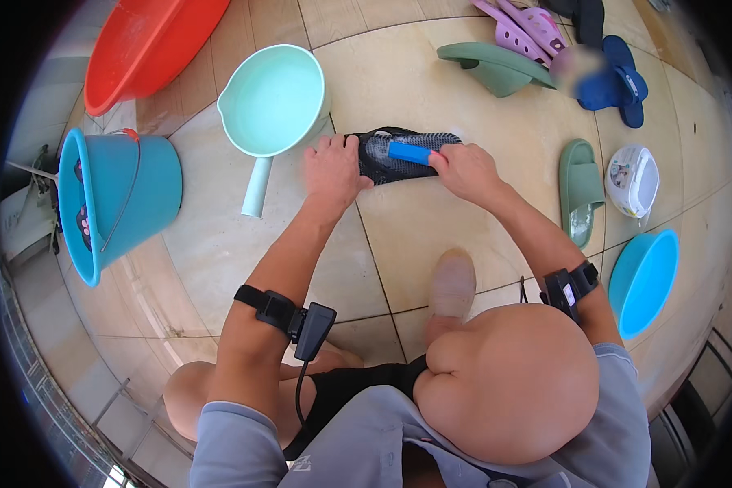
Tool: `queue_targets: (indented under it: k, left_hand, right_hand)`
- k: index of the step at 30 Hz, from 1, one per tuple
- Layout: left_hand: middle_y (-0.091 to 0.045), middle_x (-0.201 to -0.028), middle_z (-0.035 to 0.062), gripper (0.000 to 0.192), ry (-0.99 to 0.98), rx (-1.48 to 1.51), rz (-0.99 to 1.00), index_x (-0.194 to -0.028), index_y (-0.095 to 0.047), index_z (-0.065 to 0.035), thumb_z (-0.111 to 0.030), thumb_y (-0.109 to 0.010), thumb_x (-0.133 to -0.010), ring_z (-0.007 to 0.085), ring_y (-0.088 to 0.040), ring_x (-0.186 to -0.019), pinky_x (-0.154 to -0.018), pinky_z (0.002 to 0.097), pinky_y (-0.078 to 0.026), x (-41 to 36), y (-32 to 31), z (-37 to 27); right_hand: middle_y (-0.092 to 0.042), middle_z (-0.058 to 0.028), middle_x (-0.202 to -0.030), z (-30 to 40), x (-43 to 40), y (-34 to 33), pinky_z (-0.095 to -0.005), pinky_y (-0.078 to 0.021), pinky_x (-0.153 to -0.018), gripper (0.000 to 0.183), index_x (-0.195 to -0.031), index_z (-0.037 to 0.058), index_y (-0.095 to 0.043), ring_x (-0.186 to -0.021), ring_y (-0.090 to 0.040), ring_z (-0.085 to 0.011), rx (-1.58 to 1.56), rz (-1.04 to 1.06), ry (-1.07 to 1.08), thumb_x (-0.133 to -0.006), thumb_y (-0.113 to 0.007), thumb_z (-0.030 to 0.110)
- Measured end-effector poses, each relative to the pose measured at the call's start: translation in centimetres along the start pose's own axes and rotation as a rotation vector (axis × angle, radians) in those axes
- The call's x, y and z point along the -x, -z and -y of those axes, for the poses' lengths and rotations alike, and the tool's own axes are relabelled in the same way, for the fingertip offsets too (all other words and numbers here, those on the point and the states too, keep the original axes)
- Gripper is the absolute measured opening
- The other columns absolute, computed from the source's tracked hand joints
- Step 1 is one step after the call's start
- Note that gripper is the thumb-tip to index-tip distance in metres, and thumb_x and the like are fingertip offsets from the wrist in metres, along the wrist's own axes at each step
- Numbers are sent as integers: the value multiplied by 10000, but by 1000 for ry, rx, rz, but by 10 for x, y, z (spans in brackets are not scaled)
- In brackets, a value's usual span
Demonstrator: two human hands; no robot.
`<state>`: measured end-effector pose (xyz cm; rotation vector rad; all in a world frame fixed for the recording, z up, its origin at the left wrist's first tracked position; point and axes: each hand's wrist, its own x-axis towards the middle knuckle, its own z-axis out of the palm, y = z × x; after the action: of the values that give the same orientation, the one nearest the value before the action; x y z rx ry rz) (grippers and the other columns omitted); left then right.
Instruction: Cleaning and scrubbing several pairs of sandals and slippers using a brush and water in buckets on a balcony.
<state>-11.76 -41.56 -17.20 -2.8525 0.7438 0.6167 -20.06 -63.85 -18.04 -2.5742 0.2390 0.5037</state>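
A black sandal or slipper with a textured sole (402, 174) lies on the tiled floor, its surface wet or whitish in places. My left hand (334, 171) grips its left end, fingers over the top and thumb at the lower edge. In my right hand (471, 174) is a blue brush (409, 152), held against the upper side of the sandal; its bristles are hidden. Left of the sandal stands a pale green plastic dipper (274, 100) with a spout and a handle. Whether it holds water I cannot tell.
Left are a blue bucket (137, 195) and a red basin (152, 55). Right lie a green slide (581, 183), a white plastic container (632, 180) and a blue basin (645, 283). Beyond are another green slide (500, 67), purple clogs (527, 33) and blue slippers (616, 85).
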Motion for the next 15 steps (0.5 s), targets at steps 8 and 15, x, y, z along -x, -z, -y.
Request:
queue_targets:
  k: [8,15]
  left_hand:
    - [-611,-1182,12,754,-16,17,-28,-1227,-546,-121,-454,-873,-635,222,-549,-1124,-892,440,-413,4,1,-2]
    - [-596,-1193,11,771,-98,0,18,-1232,-545,-116,-440,-885,-620,226,-549,-1131,-897,439,-417,-2,6,2]
  right_hand:
    - [-716,-179,-829,16,-35,14,-451,-536,-743,339,-834,47,-757,-809,-692,-336,-54,181,28,-868,-606,348]
    - [-717,-160,-807,3,-44,14,-431,-527,-729,331,-836,58,-766,-793,-681,-329,-41,208,68,-809,-677,376]
